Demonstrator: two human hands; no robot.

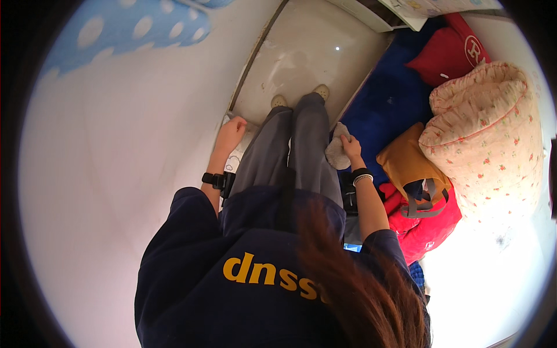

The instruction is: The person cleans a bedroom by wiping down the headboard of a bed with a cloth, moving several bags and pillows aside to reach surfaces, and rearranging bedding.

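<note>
Person, seen from above.
Top (232, 290): dark navy, short sleeves, yellow lettering across the front.
Trousers (290, 151): grey, long, loose.
Shoes (300, 96): pale beige, rounded toes.
Hair (360, 290): long, reddish brown, hanging loose.
Left wrist: black strap (216, 180) carrying a small black device.
Right wrist: black band (361, 172), with a thin white beaded bracelet (363, 179) beside it.
</note>
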